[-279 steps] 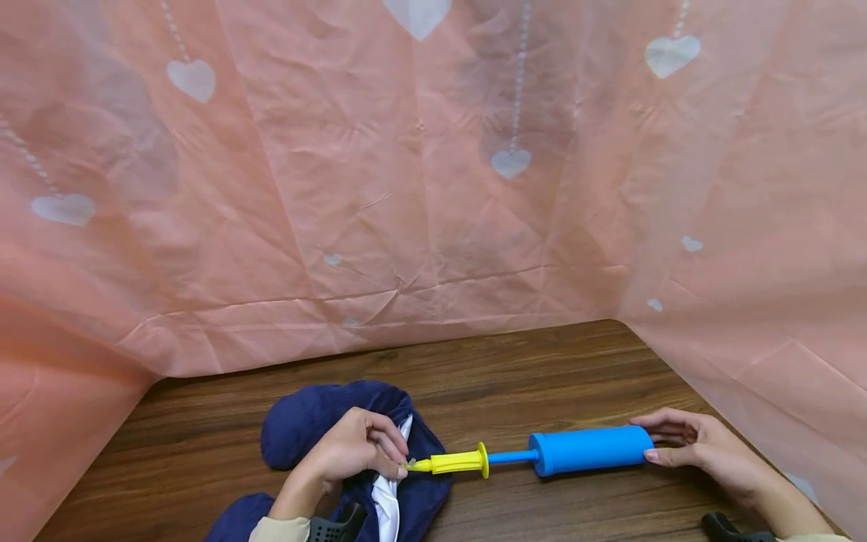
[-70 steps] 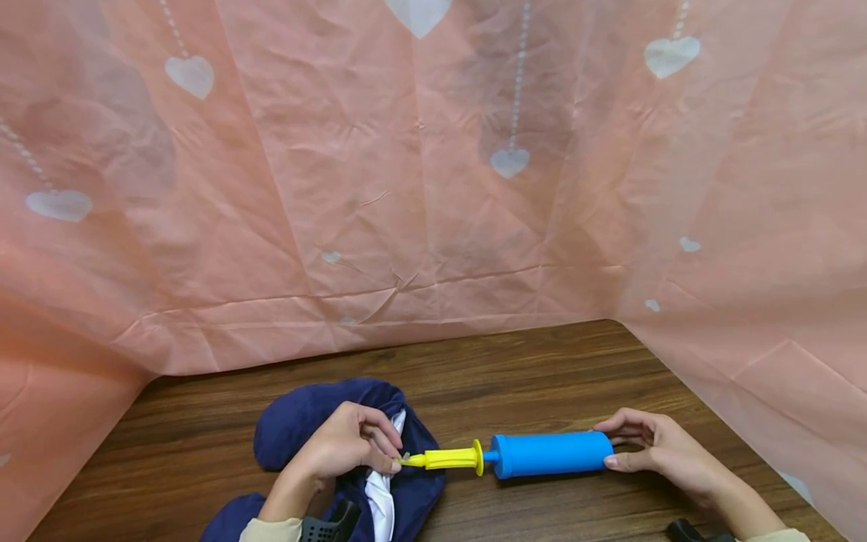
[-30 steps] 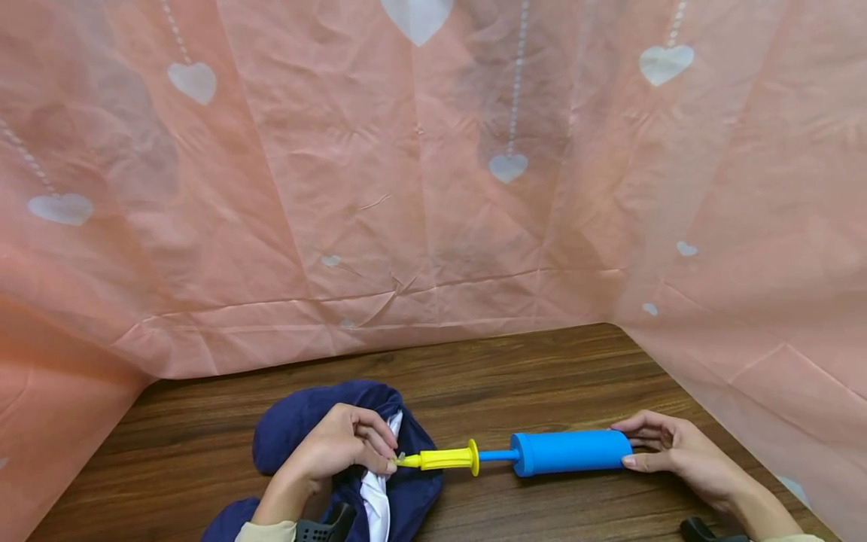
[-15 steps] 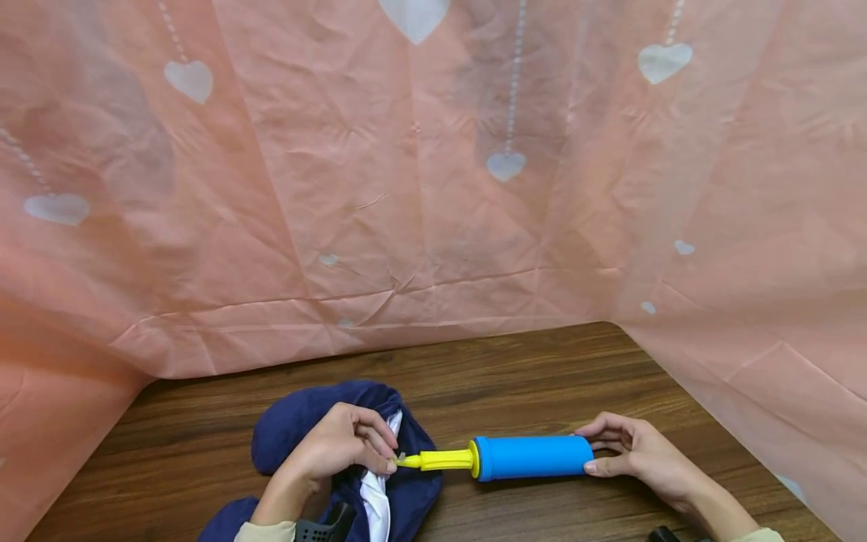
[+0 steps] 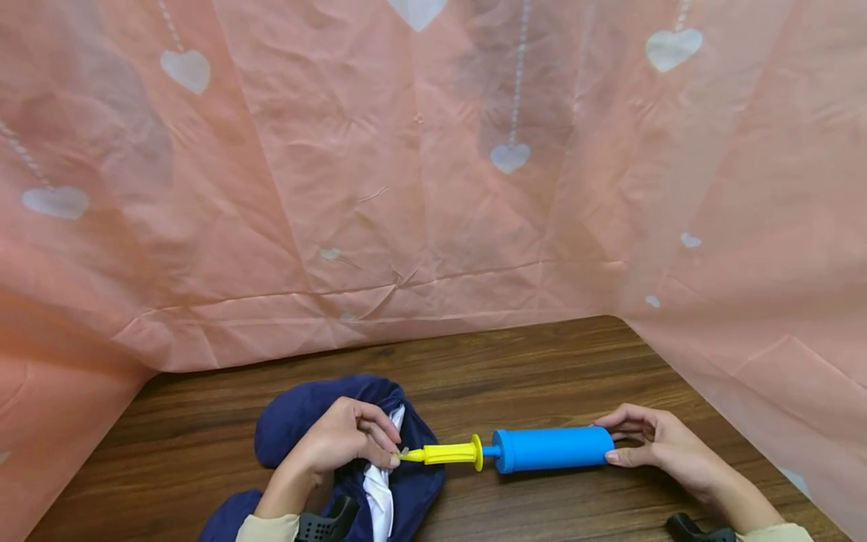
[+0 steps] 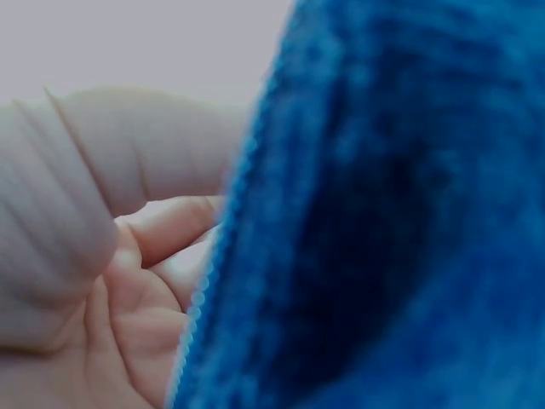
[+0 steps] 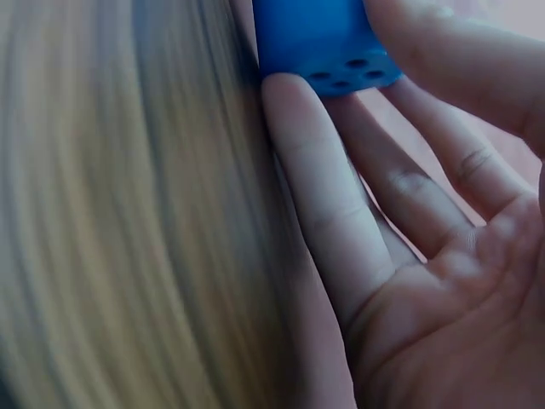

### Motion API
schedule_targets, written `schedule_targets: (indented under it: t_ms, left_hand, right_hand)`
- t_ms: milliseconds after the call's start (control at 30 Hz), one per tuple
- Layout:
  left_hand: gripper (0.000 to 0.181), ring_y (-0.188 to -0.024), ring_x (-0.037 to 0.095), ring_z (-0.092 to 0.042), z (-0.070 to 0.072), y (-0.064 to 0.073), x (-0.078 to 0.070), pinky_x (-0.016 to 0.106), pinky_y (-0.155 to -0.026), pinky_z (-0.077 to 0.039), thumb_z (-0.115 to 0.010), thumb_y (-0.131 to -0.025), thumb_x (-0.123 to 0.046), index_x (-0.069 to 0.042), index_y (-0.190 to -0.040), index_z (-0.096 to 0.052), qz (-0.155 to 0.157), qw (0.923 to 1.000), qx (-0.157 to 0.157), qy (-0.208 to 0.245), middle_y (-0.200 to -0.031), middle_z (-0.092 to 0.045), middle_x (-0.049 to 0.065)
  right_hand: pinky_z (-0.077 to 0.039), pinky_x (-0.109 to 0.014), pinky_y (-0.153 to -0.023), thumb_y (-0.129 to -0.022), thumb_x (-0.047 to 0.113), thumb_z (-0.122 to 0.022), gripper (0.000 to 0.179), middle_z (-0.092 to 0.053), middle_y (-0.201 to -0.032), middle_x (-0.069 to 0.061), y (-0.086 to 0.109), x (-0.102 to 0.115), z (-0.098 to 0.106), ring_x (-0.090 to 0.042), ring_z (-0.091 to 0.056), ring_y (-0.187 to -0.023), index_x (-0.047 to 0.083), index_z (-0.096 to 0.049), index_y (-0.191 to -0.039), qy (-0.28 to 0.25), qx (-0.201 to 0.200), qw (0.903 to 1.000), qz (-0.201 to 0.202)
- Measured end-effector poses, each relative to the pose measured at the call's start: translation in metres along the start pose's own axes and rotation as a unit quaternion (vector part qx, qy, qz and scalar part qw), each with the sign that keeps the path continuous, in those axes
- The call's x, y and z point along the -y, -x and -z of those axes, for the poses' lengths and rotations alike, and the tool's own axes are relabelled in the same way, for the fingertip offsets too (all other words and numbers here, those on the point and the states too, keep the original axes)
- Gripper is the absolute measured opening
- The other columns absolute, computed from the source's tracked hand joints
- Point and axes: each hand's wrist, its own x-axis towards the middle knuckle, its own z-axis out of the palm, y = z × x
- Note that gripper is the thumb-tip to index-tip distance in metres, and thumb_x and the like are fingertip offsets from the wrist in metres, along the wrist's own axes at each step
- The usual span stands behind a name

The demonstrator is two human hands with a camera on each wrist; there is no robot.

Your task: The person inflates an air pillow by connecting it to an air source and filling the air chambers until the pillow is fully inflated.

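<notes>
A navy U-shaped neck pillow [image 5: 298, 414] lies on the table, its cover parted over a white lining [image 5: 378, 489]. My left hand [image 5: 342, 440] pinches a small clear valve [image 5: 404, 452] at the opening, where the yellow nozzle end of a hand pump [image 5: 555, 449] meets it. At the far end of the blue barrel, my right hand [image 5: 653, 444] grips the pump between thumb and fingers. A short length of blue rod [image 5: 491, 452] shows between yellow handle and barrel. In the right wrist view, holes show in the barrel's end cap [image 7: 341, 77]. Navy fabric [image 6: 409, 170] hides the left fingertips in the left wrist view.
The dark wooden tabletop [image 5: 528, 361] extends behind the pump and pillow. A pink sheet with white hearts [image 5: 433, 188] hangs around the back and both sides. Black wrist straps [image 5: 328, 519] sit on both arms.
The blue barrel slides back and forth with the right hand: pulled out a second ago, pushed against the yellow flange half a second ago, now drawn slightly right. The left hand stays at the valve.
</notes>
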Motion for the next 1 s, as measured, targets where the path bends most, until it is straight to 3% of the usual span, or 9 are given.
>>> schedule_targets:
  t_ms: [167, 500, 700, 1000]
  left_hand:
    - [0.032, -0.076, 0.019, -0.079, 0.001, 0.000, -0.001, 0.029, -0.070, -0.061, -0.092, -0.072, 0.003, 0.005, -0.101, -0.079, -0.002, 1.0000, -0.001, -0.005, -0.085, -0.082, 0.010]
    - [0.032, -0.076, 0.018, -0.079, 0.001, 0.000, 0.000, 0.028, -0.069, -0.060, -0.092, -0.072, 0.003, 0.004, -0.101, -0.079, -0.006, 1.0000, -0.001, -0.005, -0.086, -0.082, 0.010]
    - [0.031, -0.075, 0.019, -0.079, 0.002, 0.001, 0.000, 0.029, -0.069, -0.061, -0.090, -0.072, 0.005, 0.006, -0.101, -0.079, -0.009, 1.0000, 0.004, 0.002, -0.085, -0.082, 0.010]
    - [0.029, -0.076, 0.021, -0.080, 0.001, 0.001, 0.002, 0.030, -0.070, -0.062, -0.089, -0.073, 0.006, 0.005, -0.100, -0.078, -0.005, 0.9999, 0.007, 0.007, -0.085, -0.082, 0.011]
  right_hand:
    - [-0.058, -0.021, -0.090, -0.100, 0.007, -0.074, 0.041, -0.071, -0.126, 0.027, 0.011, -0.008, 0.021, 0.007, -0.066, -0.114, -0.005, -0.063, -0.137, 0.010, -0.016, 0.9998, -0.005]
    - [-0.059, -0.020, -0.086, -0.099, -0.004, -0.068, 0.036, -0.073, -0.126, 0.027, 0.030, -0.031, 0.055, 0.008, -0.068, -0.113, 0.000, -0.067, -0.135, 0.006, -0.049, 0.9987, 0.014]
    - [-0.057, -0.017, -0.086, -0.098, -0.008, -0.068, 0.037, -0.074, -0.126, 0.027, 0.039, -0.034, 0.062, 0.009, -0.068, -0.113, 0.003, -0.069, -0.134, 0.013, -0.070, 0.9973, 0.018]
    - [-0.058, -0.019, -0.087, -0.101, -0.004, -0.066, 0.036, -0.072, -0.127, 0.029, 0.035, -0.030, 0.058, 0.010, -0.067, -0.113, 0.005, -0.069, -0.136, -0.010, -0.044, 0.9990, 0.000]
